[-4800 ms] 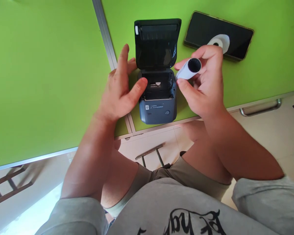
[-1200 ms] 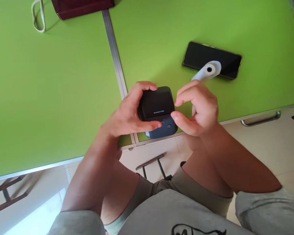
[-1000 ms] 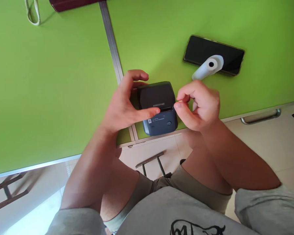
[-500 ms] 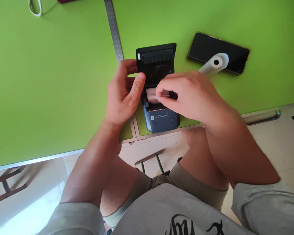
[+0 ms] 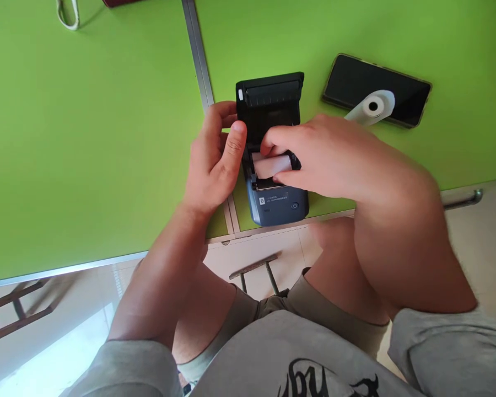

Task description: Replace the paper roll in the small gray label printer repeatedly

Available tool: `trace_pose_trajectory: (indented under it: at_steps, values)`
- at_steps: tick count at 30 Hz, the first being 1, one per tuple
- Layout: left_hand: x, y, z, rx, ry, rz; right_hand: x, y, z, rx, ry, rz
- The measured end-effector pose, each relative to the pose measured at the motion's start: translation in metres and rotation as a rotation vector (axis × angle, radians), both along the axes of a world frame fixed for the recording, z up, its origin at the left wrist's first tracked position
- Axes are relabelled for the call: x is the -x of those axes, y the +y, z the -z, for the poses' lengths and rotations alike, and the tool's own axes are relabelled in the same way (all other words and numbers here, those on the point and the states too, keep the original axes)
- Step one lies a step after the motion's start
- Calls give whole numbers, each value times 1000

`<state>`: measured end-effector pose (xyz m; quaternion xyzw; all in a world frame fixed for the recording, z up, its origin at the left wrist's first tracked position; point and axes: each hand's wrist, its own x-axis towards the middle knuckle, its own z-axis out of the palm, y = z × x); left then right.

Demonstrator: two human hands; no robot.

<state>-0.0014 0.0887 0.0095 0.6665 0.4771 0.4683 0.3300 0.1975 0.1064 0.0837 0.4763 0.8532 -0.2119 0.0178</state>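
Observation:
A small dark-blue label printer stands at the table's near edge, its black lid raised. My left hand grips the printer's left side, thumb in front and fingers behind the lid. In the printer's compartment lies a white paper roll. Reaching in from the right, my right hand has its fingers above the roll and its thumb at the lower edge, closed around it. Part of the roll's right end is hidden by that hand.
Behind my right hand, another white paper roll rests by a black phone on the green table. A metal strip divides the tabletop. A white cord loop lies at the far left. A stool stands at lower left.
My right fingers have gone from a pinch at the paper to a wider hold around the roll, uncovering more of it. My left hand keeps its hold. The whole view has shifted slightly.

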Motion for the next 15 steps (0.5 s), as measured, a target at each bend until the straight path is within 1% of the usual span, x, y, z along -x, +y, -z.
trace_pose_trajectory:
  at_steps: [2, 4, 6, 8, 11, 13, 15]
  values:
    - [0, -1, 0, 11, 15, -13, -5, 5, 14, -86, 86, -19]
    - [1, -2, 0, 24, 10, -17, -10, 9, 26, -211, 215, -65]
    - [1, -2, 0, 42, -15, -17, -14, 10, 30, -297, 313, -88]
    - [0, -2, 1, 51, -50, -8, -17, 7, 27, -315, 357, -74]
    - [0, -2, 0, 67, -73, 1, -19, -3, 22, -279, 419, -65]
    - [0, -1, 1, 75, -74, -4, -20, -9, 26, -266, 494, -62]
    - [0, 0, 2, 71, -89, -6, -21, -14, 35, -279, 608, -29]
